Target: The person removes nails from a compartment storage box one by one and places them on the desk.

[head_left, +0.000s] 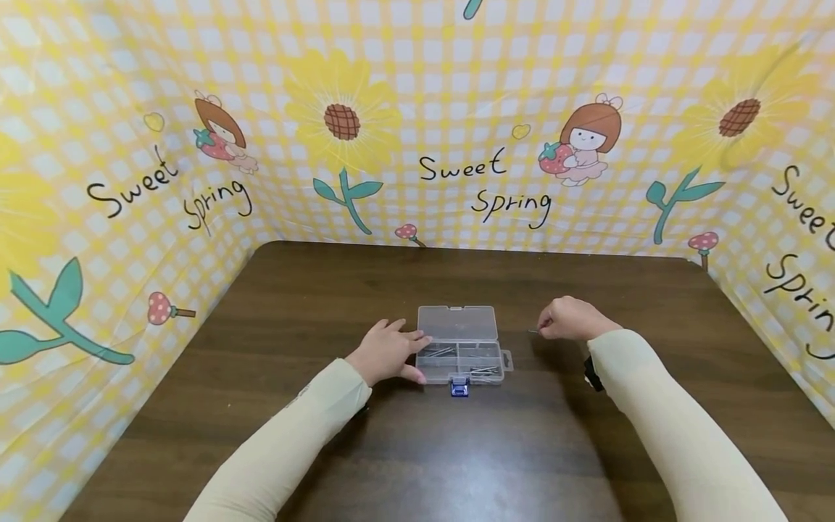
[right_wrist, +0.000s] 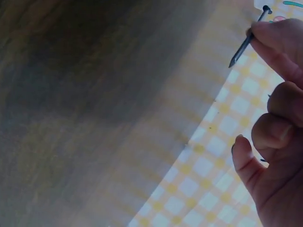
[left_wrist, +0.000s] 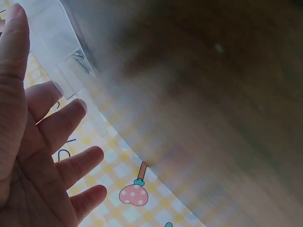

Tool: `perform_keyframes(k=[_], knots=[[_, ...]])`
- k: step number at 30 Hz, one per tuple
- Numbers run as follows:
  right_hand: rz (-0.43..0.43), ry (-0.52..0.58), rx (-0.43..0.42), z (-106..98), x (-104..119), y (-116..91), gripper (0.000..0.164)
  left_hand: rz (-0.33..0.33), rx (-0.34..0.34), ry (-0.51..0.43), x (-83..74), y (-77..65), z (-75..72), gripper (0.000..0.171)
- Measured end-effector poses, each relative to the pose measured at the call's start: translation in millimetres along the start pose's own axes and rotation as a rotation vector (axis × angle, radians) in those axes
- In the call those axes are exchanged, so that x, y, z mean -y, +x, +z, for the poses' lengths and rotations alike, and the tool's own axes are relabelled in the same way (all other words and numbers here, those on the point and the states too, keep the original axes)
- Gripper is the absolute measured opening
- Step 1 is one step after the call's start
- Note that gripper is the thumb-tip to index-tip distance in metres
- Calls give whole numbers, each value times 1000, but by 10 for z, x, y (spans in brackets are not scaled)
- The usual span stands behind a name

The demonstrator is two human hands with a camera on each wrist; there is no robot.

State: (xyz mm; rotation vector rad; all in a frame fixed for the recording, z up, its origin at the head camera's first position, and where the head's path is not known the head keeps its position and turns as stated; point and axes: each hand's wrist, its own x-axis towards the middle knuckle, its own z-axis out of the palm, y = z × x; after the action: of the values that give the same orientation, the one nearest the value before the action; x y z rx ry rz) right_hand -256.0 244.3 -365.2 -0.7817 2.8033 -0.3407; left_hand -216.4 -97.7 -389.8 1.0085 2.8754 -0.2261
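Right hand point(right_wrist: 283, 124), cut off in its wrist view, pinches a nail point(right_wrist: 240, 50).

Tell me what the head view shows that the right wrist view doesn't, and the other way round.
Only the head view: the left hand touching the clear box, its lid open, with a blue latch and thin metal pieces inside.

Only the right wrist view: the nail's head and pointed tip clearly.

Both: the right hand pinching the nail, the brown table and the checked cloth.
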Motion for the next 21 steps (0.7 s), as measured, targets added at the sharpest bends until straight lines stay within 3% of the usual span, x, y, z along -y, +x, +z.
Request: perform_keyframes(k=[11,16,21], knots=[[-14,-68,-23,167,-54,40,11,-20,44,1,-15,13,-15,76],[-2,-80,-23,179,-73,38,13,-19,33,-14,-10,8,-9,76],[-30,-84,-35,204,-90,55,30,-36,27,-15,-8,7,-6,75]])
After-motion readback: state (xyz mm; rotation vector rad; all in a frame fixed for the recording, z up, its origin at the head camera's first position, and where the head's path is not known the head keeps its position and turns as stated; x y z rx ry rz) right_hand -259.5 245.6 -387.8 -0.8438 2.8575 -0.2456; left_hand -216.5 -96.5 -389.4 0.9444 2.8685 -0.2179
